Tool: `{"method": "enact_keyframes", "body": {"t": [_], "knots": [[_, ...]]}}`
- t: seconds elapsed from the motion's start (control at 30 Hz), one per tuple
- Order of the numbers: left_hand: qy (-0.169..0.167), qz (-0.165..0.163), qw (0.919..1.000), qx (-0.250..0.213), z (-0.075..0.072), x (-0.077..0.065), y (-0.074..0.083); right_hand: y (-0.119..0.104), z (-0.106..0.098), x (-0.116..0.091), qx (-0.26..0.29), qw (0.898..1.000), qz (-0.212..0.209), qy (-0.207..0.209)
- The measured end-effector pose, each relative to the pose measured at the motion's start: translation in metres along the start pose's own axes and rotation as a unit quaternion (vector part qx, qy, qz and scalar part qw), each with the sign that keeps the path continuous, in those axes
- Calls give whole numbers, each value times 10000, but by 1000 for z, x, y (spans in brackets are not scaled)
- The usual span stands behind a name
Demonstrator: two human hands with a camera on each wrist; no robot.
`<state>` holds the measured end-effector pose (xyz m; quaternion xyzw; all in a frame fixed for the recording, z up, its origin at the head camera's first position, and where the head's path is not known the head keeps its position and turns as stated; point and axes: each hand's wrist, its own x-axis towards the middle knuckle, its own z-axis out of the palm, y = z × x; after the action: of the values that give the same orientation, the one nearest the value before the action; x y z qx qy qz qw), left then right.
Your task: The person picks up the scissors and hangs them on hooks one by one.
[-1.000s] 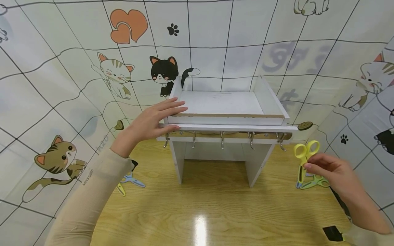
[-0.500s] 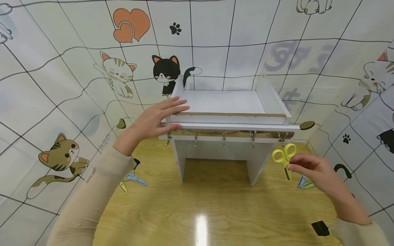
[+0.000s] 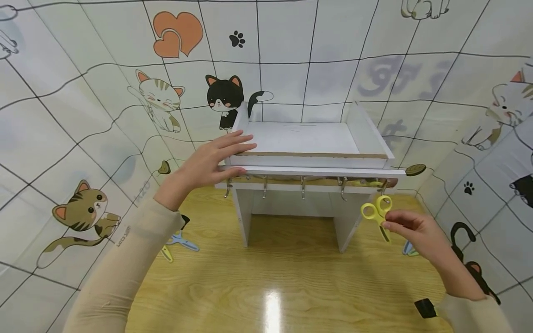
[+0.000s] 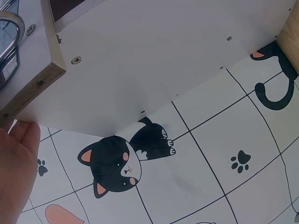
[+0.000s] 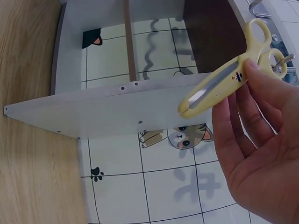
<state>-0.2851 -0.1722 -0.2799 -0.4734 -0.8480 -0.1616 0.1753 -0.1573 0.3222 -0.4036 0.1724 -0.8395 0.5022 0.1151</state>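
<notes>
My right hand (image 3: 418, 233) pinches a pair of small yellow scissors (image 3: 380, 223) between thumb and fingers, with the handle loops up. They are at the rightmost hook of a row of metal hooks (image 3: 303, 188) along the front of a white shelf unit (image 3: 308, 163). In the right wrist view, the metal hook (image 5: 283, 61) shows through one loop of the scissors (image 5: 210, 89), whose blades have yellow covers. My left hand (image 3: 200, 164) rests on the unit's front left corner, fingers straight over the top and thumb along the front edge.
Blue scissors (image 3: 183, 242) and a yellow pair (image 3: 166, 254) lie on the wooden tabletop (image 3: 258, 277) at left, partly behind my left sleeve. A blue tip (image 3: 408, 247) shows near my right hand. Cat-printed white sheeting (image 3: 283, 37) surrounds the unit.
My right hand has carried the yellow scissors leftward to the rightmost hook, away from the scissors lying on the right. My left hand has kept its place on the unit.
</notes>
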Motion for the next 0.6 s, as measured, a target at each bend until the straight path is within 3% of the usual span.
{"method": "enact_keyframes", "body": {"t": [0.23,0.6], "knots": [[35,-5,10000,51,-4,-6,0,-2,4,3,-173,9998,39,42],[-62,19,10000,39,-2,-2,-1,2,-3,0,-113,9981,442,-422]]}}
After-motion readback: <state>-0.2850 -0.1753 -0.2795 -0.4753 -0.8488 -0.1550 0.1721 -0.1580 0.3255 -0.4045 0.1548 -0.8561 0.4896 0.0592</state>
